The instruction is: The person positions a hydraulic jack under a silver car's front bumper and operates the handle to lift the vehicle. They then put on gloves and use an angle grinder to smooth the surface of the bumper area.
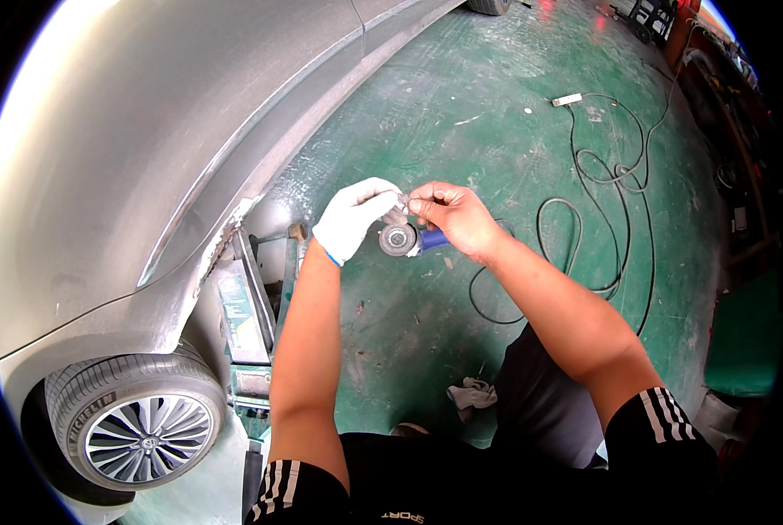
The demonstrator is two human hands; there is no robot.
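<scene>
My left hand (pixel 354 219) wears a white glove with a blue cuff edge, its thumb and fingers pinched together. Bare, my right hand (pixel 461 219) meets it fingertip to fingertip, also closed in a pinch. Between the two lies a small greyish-white bit, too small to make out. Just below the hands, an angle grinder with a blue body (pixel 432 239) and a round grey disc (pixel 398 239) rests on the green floor. Part of its body is hidden behind my right hand.
On the left stands a silver car (pixel 173 131) with a torn, ragged sill edge (pixel 221 241) and a wheel (pixel 151 437). A jack-like metal frame (pixel 250 311) is beside it. Black cable (pixel 623 219) loops to a white power strip (pixel 567 100). A crumpled white cloth or glove (pixel 472 395) lies near my leg.
</scene>
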